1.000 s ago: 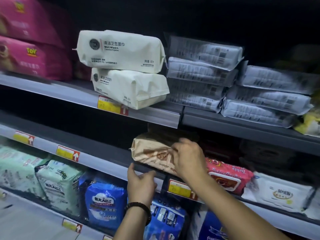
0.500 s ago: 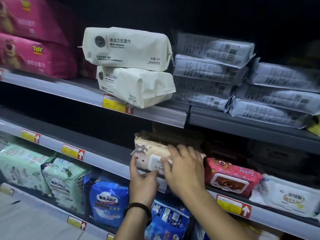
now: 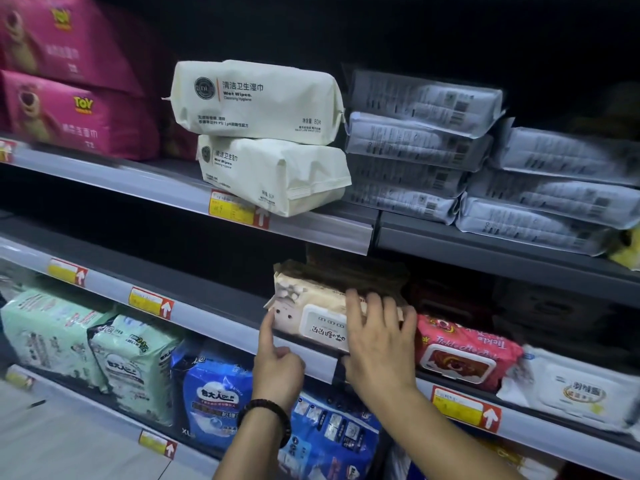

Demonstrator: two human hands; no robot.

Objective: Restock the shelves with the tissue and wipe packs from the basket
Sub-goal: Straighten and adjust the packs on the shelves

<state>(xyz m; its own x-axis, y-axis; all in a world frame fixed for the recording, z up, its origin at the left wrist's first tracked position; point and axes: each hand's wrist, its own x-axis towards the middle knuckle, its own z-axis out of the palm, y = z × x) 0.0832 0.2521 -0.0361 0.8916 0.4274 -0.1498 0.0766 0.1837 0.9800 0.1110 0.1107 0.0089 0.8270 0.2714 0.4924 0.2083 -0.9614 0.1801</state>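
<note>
Braced the beige wipe pack [image 3: 311, 306] on the middle shelf [image 3: 214, 323], front face out, just beside the red pack [image 3: 464, 351]. Laid the right grip [image 3: 379, 344] flat and released across its right half, probably to push it back and square. Touched its lower left corner with the left grip [image 3: 277, 370], forefinger [image 3: 268, 329] straight, the rest curled, grasping nothing; likely to nudge that end into line. Soft, crinkled film, pillow-shaped, with a hard white rectangular flip lid [image 3: 323, 325].

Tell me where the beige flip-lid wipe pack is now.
Head view, centre: the beige flip-lid wipe pack lies at the middle shelf front, left of the red wipe pack, under the right hand.
</note>
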